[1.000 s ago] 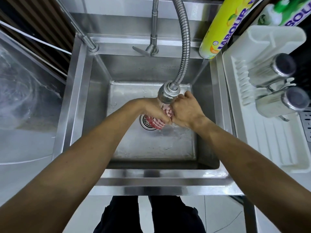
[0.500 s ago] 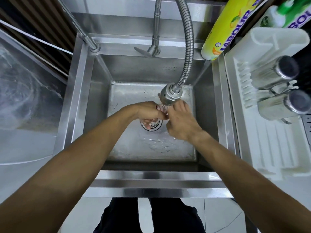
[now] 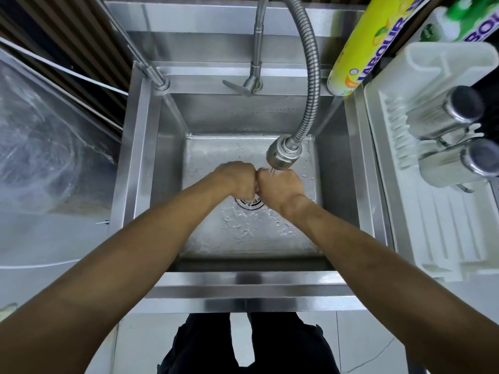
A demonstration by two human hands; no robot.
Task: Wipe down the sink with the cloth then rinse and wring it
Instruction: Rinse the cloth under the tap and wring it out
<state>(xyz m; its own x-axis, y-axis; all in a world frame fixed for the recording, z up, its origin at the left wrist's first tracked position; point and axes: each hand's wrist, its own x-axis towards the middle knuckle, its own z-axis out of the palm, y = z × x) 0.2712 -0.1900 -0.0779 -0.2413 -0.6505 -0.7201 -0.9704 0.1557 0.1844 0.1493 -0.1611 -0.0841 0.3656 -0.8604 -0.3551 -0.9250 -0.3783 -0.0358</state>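
Over the steel sink (image 3: pixel 140 163), near its middle, both forearms reach in. Left hand (image 3: pixel 239 179) and right hand (image 3: pixel 280 187) are fists pressed knuckle to knuckle under the sprayer head (image 3: pixel 282 155). The cloth is hidden inside them. Drain (image 3: pixel 249 203) below.

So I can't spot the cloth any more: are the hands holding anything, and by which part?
Left hand and right hand are fists pressed together under the faucet head. What they enclose, and where, cannot be told.
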